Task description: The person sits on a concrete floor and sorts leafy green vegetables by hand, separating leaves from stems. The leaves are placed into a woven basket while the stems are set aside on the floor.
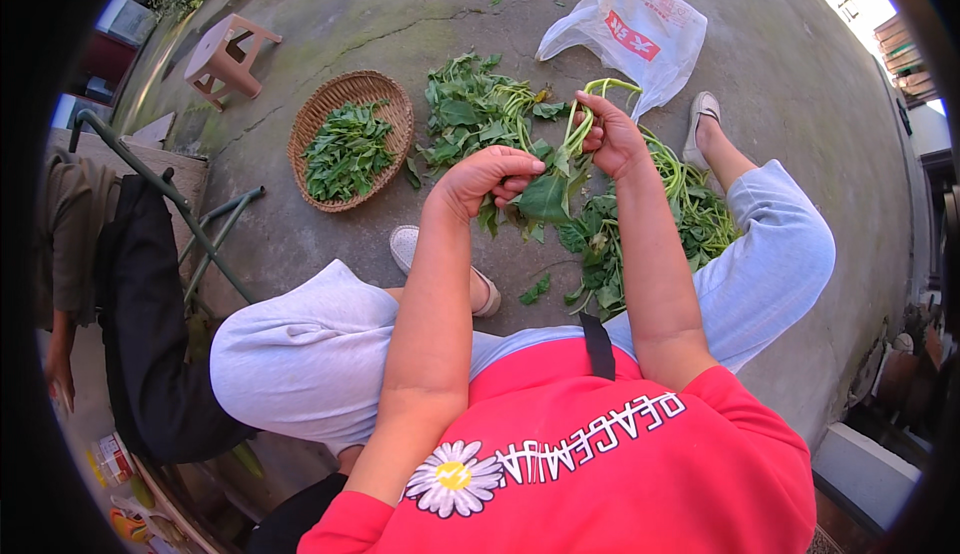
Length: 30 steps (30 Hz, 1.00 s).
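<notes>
My right hand [614,134] is closed around a small bunch of pale green leafy stems [576,131], whose ends curl over above it. At the lower, leafy end of the same bunch, my left hand [495,177] pinches with thumb and fingers; what exactly lies between them is partly hidden. A round woven basket [403,115] holding picked green leaves [349,150] stands on the ground left of my hands. One heap of leafy greens [463,104] lies just beyond my left hand. Another heap with long stems [697,209] lies under and beside my right forearm.
A white plastic bag [675,21] with red print lies beyond my right hand. A pink plastic stool [225,55] stands at the upper left. Beside me on the left sits another person in black trousers [146,314], next to a green metal frame [172,190]. Loose leaves [535,289] lie near my shoe.
</notes>
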Motion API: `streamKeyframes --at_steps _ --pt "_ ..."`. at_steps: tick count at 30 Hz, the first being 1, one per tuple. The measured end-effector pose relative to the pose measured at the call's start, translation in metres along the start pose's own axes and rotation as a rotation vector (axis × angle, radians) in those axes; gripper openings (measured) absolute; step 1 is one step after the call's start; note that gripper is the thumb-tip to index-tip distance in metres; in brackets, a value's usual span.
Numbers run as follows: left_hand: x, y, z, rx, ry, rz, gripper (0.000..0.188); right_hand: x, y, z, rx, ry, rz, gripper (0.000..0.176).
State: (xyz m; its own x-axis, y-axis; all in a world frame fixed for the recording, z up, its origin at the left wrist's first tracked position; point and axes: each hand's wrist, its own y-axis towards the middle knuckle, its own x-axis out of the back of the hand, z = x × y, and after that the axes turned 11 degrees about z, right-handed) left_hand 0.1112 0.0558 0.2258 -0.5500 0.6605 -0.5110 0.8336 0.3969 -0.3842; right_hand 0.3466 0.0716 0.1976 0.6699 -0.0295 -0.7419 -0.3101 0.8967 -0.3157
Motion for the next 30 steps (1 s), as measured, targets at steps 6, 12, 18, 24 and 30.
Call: streamKeyframes --at_steps 6,12,18,24,30 --pt "0.001 0.003 0.002 0.028 -0.119 0.046 0.033 0.012 0.008 -0.003 -0.129 0.035 0.094 0.017" --pt "-0.002 0.005 0.001 -0.006 -0.056 0.060 0.033 0.022 0.012 0.001 -0.248 0.010 0.241 0.018" --pt "-0.003 0.008 0.010 -0.030 -0.178 0.168 0.029 0.034 0.013 -0.003 -0.195 0.075 0.196 0.020" --pt "0.002 0.016 0.022 -0.088 -0.371 0.255 0.037 0.043 0.016 -0.006 -0.192 0.070 0.234 0.020" --pt "0.003 0.020 0.022 -0.089 -0.402 0.260 0.040 0.061 0.023 -0.001 -0.197 0.035 0.295 0.019"
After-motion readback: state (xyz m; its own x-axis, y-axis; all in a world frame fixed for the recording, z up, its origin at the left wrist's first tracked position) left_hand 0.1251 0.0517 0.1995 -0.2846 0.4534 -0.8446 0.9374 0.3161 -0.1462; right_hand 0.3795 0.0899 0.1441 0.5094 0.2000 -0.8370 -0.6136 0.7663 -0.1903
